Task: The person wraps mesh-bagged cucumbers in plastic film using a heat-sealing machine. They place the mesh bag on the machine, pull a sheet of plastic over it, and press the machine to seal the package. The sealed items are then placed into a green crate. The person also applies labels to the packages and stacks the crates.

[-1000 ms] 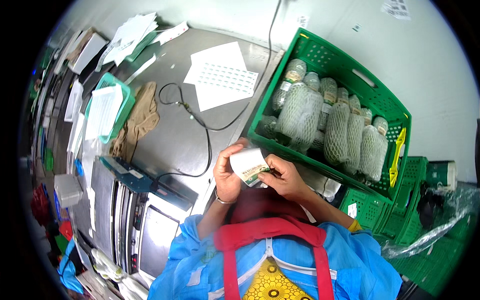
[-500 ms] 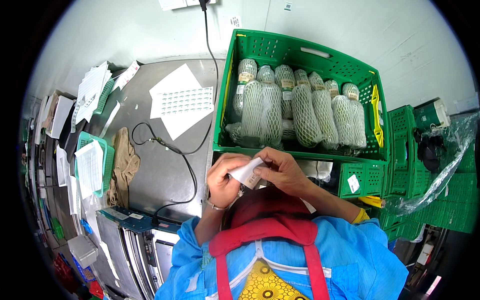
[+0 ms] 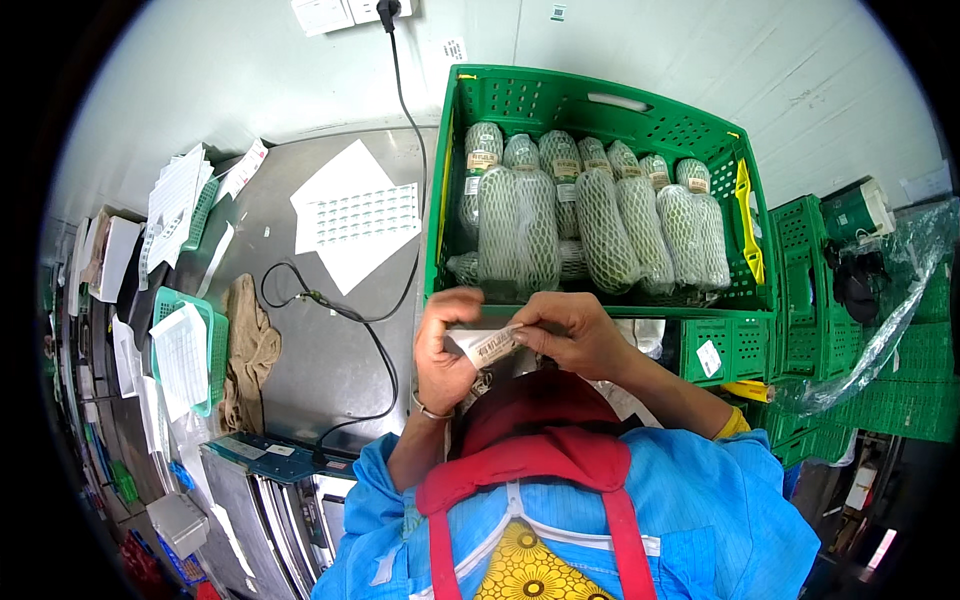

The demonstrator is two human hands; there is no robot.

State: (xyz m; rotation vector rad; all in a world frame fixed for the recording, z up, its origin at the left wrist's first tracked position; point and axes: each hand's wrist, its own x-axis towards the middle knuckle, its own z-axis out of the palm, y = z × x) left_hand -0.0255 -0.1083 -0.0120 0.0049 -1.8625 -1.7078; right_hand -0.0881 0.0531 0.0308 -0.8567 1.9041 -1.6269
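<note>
In front of my chest, a small white-and-brown printed label (image 3: 493, 347) stretches between my two hands. My right hand (image 3: 572, 332) pinches its right end between thumb and fingertips. At the label's white left end is my left hand (image 3: 446, 345), closed with fingers curled and slightly blurred; its exact hold is partly hidden. Just beyond my hands stands a green plastic crate (image 3: 600, 308). It holds several long pale-green vegetables (image 3: 607, 232) in white foam net sleeves, lying side by side. The ones at the back (image 3: 565, 165) carry brown paper bands.
Left of the crate is a metal table (image 3: 330, 375) with white sheets, one a label sheet (image 3: 365, 215), a black cable (image 3: 385, 345) and a brown cloth (image 3: 250, 345). Papers fill a teal basket (image 3: 215, 350). More green crates (image 3: 800, 300) and clear plastic film (image 3: 880, 340) lie right.
The label has turned and flattened, so its printed face shows more. My left fingers have lifted and uncurled a little; my right hand still pinches. The view has shifted slightly.
</note>
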